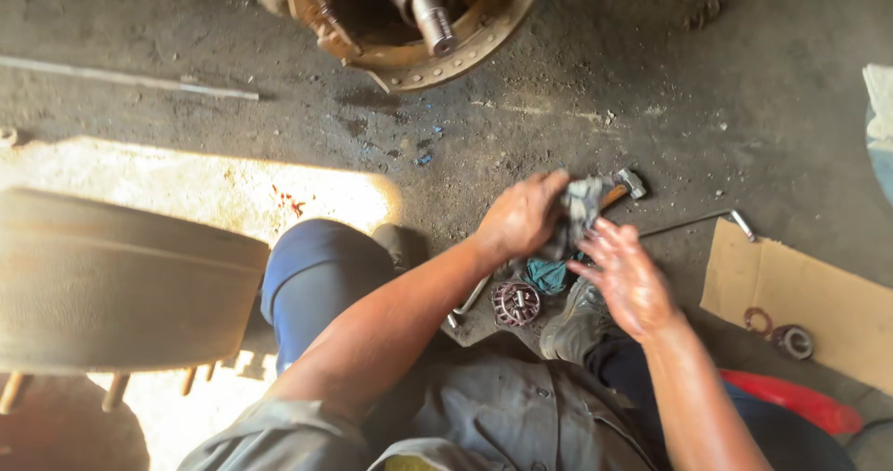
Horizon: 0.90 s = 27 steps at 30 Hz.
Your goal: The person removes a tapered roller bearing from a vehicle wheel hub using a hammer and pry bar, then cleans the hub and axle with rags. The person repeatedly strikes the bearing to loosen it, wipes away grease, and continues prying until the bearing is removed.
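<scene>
Below me, both arms are reaching over an oil-stained concrete floor [651, 71], my left hand [521, 218] closing on a grey rag [579, 206] while my right hand [628, 280] is hovering spread open beside it, above a bearing cage [515, 304].

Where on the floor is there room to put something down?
Bare floor lies between the axle hub and the hands. The cardboard's near half is free too. It is crowded around the rag, bearing and hammer.
</scene>
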### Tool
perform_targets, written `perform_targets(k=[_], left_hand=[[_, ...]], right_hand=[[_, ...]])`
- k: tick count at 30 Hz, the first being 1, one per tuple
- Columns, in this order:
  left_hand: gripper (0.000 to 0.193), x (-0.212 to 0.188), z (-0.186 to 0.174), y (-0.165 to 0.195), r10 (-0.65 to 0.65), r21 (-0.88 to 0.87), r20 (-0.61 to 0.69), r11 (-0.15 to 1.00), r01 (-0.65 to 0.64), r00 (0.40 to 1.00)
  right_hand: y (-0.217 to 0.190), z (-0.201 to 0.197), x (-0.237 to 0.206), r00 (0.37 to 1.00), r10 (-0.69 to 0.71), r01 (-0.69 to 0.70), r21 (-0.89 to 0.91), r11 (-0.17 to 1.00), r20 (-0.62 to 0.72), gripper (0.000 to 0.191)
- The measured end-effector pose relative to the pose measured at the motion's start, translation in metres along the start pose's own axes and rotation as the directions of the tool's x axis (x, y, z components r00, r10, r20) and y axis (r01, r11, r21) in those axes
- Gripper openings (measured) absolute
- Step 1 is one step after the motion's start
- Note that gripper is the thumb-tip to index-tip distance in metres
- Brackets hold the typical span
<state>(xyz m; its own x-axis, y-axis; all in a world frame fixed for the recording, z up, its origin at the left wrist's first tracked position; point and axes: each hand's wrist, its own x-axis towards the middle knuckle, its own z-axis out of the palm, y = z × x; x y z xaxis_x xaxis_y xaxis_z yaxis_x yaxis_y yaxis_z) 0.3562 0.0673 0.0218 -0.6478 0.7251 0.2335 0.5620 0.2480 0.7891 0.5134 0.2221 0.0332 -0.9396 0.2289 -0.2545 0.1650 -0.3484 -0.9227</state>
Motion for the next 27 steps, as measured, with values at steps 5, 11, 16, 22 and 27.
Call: perform_targets(k=[5, 11, 16, 22, 27], left_hand=[[0.05, 0.017, -0.004, -0.025, -0.162, -0.161, -0.199, 0.978, 0.131, 0.967], [0.07, 0.029, 0.026, -0.015, -0.145, -0.404, -0.007, 0.905, 0.13, 0.989], [0.064, 0.015, 0.022, -0.034, -0.121, -0.34, 0.165, 0.925, 0.172, 0.979], [0.037, 0.03, -0.044, -0.051, -0.333, 0.196, -0.034, 0.922, 0.333, 0.942], [0.03, 0.063, -0.089, -0.041, -0.157, 0.108, -0.256, 0.976, 0.19, 0.954]], right_hand=[[-0.017, -0.006, -0.018, 0.99, -0.138, 0.137, -0.059, 0.989, -0.025, 0.059], [-0.008, -0.009, 0.012, 0.942, 0.113, -0.08, 0.114, 0.99, -0.316, 0.051], [0.024, -0.003, 0.066, 0.982, 0.024, -0.007, 0.091, 0.996, -0.187, 0.043], [0.021, -0.03, 0.137, 0.874, 0.09, -0.108, -0.011, 0.994, -0.478, 0.047], [0.005, -0.106, 0.167, 0.788, 0.164, -0.081, 0.163, 0.983, -0.594, 0.06]])
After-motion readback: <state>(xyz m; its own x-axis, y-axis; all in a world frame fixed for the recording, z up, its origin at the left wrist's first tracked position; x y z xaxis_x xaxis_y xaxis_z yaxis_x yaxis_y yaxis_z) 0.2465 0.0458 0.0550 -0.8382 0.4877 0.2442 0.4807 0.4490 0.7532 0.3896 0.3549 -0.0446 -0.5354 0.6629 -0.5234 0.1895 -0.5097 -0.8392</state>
